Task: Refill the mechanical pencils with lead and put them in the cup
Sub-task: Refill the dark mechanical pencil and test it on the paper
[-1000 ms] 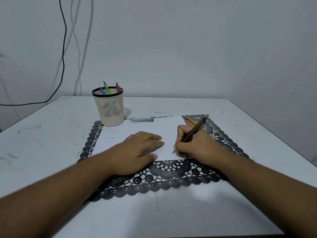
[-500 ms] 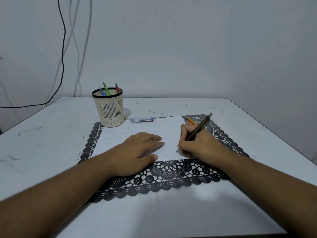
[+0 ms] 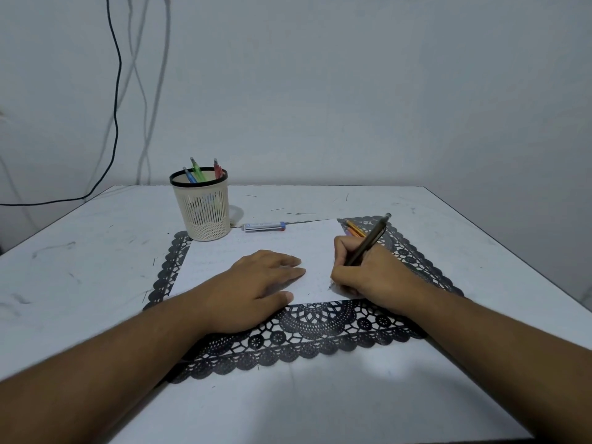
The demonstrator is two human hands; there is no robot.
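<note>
Change: I see the right hand [image 3: 371, 274] shifted slightly rightward along the paper [image 3: 256, 248] against the earlier frames; the pencil's top end now points further right.
Right hand: fingers curled round the dark mechanical pencil [image 3: 368, 240], tip on the paper near its lower right edge.
Left hand [image 3: 256, 290]: flat, fingers straight, pressing the paper.
Cup [image 3: 202, 209]: upright at the black lace mat's [image 3: 320, 331] far left corner; blue, green and red pencils [image 3: 198, 170] stand inside.
Lead tube [image 3: 263, 226]: lying on the table [image 3: 80, 267] just right of the cup.
Orange pencils [image 3: 354, 228]: on the mat behind the right hand.
</note>
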